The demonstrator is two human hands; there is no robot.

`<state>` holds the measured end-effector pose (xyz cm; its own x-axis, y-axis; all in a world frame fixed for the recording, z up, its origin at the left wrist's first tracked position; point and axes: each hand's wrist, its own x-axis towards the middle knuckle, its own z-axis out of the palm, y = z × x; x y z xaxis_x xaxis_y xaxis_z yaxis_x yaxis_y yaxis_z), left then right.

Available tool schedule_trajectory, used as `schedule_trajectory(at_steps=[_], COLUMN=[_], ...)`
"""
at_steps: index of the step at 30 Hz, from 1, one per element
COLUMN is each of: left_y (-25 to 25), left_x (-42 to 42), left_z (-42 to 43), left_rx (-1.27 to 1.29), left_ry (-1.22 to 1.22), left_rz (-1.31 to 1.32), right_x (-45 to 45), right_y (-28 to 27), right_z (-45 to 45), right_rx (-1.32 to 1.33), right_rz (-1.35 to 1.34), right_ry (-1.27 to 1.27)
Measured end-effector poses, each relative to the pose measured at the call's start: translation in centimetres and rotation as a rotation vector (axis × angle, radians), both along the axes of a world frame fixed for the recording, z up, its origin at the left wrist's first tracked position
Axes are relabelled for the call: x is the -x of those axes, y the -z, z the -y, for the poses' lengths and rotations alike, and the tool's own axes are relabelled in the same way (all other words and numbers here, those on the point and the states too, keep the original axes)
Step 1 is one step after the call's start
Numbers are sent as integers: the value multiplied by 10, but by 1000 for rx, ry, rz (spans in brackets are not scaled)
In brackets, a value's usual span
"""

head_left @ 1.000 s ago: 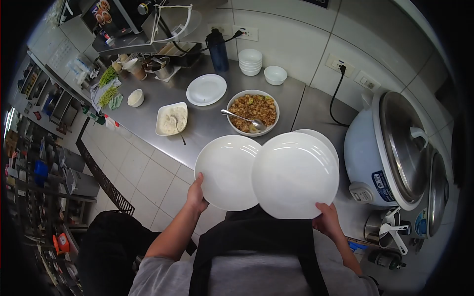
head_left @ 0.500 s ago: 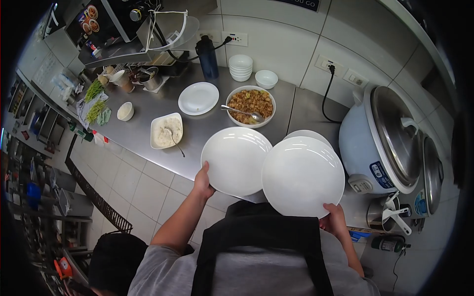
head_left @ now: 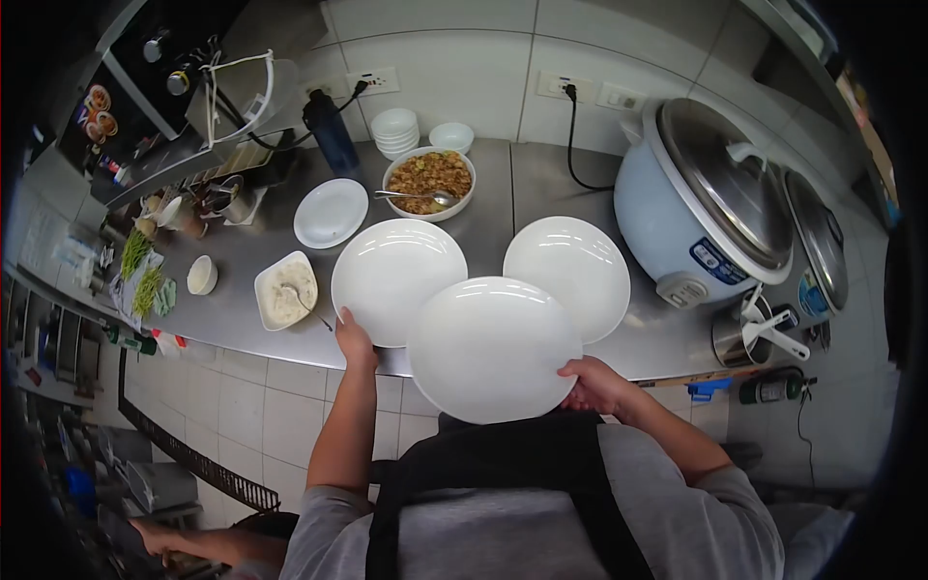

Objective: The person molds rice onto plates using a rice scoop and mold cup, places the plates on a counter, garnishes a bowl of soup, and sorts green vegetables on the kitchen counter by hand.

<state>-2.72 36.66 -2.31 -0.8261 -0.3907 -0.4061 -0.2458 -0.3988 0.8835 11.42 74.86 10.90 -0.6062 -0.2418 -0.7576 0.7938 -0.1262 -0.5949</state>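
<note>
My left hand [head_left: 356,340] grips the near-left rim of a large white plate [head_left: 391,266], thumb at the edge. Whether that plate rests on the counter I cannot tell. Closed on the right rim of a second white plate [head_left: 493,353] is my right hand [head_left: 593,385], its fingers partly hidden underneath. This second plate is in front of my body and overlaps the lower edge of the left one in view. Behind it, to the right, a third white plate [head_left: 575,266] lies on the counter, its lower left part covered from sight.
Beyond the plates stand a bowl of brown chopped food [head_left: 430,179] with a spoon, a smaller plate [head_left: 331,213] and stacked bowls [head_left: 394,130]. A square bowl of white food [head_left: 287,290] is left. A rice cooker [head_left: 677,213] stands right. Another person's arm [head_left: 208,543] shows lower left.
The plate in my right hand has moved left and off the third plate, which now shows much more. My view has shifted right. Another person's arm has appeared at lower left.
</note>
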Motion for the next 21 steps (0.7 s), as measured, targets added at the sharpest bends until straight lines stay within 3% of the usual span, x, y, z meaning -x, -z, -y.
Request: schedule_trajectory(at_steps=[2,5,12,14,18,20,21], left_y=[-7,4,-71,-114,-102,-94,-98], left_x=[-1,-9,-102,-123,-125,-120,-121], left_z=[-1,4,-41,-55,-31,-14,-12], left_rx=[154,142,152,-534,-693,-412,-405], left_ry=[-58,-2,109,334,368,535,527], left_rz=[-59,-119,-136,-19,-94,-113,-121], right_x=[5,5,3,6,17,23,23], right_y=[0,6,5,1,2,13,13], right_z=[8,14,20,17,16,8,5], right_rx=[51,81,38,85,123,185,189], right_rz=[54,42,-104,-159,-183,-232,-239], right_ry=[-158,-223,-231,-273,-297,-442,-451])
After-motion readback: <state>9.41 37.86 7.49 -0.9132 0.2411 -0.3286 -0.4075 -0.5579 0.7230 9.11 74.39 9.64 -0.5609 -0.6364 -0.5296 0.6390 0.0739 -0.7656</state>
